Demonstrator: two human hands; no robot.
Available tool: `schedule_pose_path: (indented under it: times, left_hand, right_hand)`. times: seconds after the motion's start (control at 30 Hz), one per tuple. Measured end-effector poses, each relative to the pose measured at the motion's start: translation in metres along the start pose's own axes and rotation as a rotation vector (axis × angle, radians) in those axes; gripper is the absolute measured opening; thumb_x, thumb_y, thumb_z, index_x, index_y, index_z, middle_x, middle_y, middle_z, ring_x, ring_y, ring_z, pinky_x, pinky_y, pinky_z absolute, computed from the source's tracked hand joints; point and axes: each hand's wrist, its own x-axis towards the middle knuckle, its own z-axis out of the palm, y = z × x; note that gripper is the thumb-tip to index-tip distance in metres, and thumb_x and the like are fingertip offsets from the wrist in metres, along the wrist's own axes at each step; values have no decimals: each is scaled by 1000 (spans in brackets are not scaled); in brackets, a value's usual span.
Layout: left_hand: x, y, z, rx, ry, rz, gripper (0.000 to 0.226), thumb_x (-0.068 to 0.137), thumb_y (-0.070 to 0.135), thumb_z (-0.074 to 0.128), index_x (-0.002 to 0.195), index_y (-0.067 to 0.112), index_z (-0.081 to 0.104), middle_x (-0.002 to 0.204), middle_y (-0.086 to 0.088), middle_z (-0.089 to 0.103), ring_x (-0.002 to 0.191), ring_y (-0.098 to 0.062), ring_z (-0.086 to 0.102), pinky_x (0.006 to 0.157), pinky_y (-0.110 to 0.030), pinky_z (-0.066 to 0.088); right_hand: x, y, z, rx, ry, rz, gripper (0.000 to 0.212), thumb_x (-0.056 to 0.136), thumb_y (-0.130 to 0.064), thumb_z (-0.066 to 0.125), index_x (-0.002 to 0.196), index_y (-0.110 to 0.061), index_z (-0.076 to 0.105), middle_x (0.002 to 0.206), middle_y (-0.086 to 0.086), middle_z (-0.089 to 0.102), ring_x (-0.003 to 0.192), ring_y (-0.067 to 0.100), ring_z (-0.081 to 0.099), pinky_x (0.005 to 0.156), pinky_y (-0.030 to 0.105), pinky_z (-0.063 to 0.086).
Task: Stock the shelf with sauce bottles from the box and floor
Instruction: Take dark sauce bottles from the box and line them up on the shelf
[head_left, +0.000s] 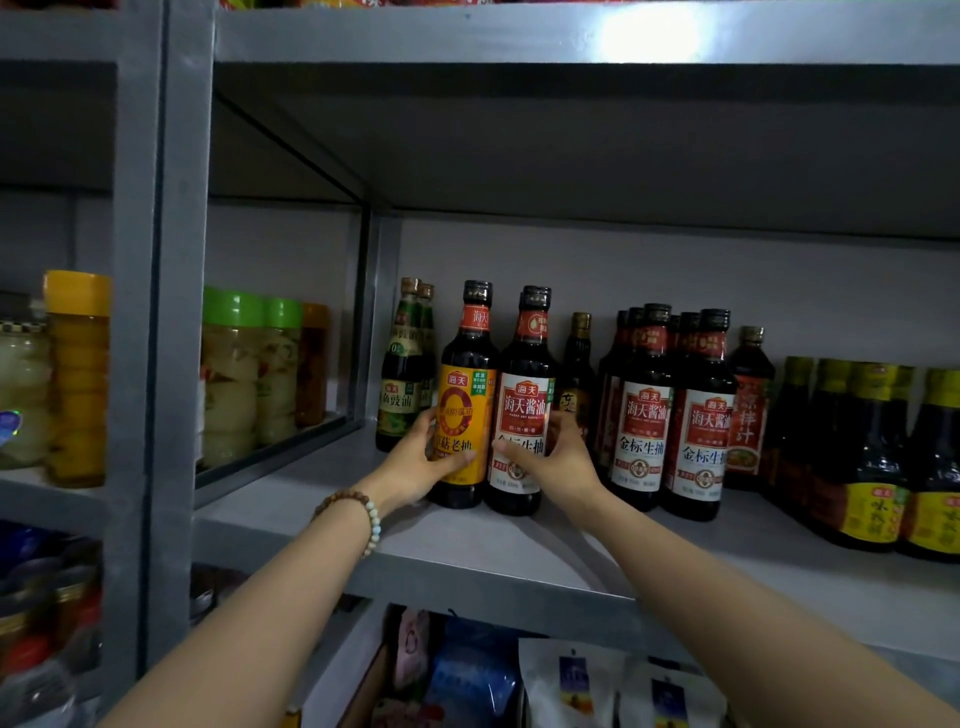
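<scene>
Left hand (415, 467) curls round the yellow-label soy sauce bottle (465, 395), right hand (558, 460) curls round the red-label soy sauce bottle (524, 410). Both bottles stand upright, touching side by side, on the grey shelf board (467, 540) near its left end. More dark sauce bottles (644, 415) line the board to the right, green-lidded jars (234, 384) fill the next bay left, white packets (571, 680) sit on the tier below.
</scene>
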Motion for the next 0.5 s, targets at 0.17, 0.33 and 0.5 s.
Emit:
schedule_pose_path:
  times: [0.17,0.33,0.5]
  left_hand:
    - [1,-1,1,25,-6,2,80,84,28,66,146,21,15,147,-2,37,125,-13,40,94,-25,34]
    - [2,-2,1,44,-2,0,80,85,29,65,146,21,15,146,-3,38,130,-19,40,96,-27,33]
    - [-2,-2,3,72,11,-1,81,84,31,65,147,22,14,147,-4,37,130,-20,40,104,-33,35]
  right_hand:
    - [-1,-1,1,6,3,-5,73,71,-27,81,127,-16,35,108,-7,58,95,8,58,63,11,46]
    - [-1,0,2,3,15,-6,73,72,-27,81,128,-16,35,118,0,59,104,12,58,82,26,50]
    - [-7,1,3,21,-7,34,77,75,-27,79,136,-14,34,126,5,58,112,16,56,89,28,47]
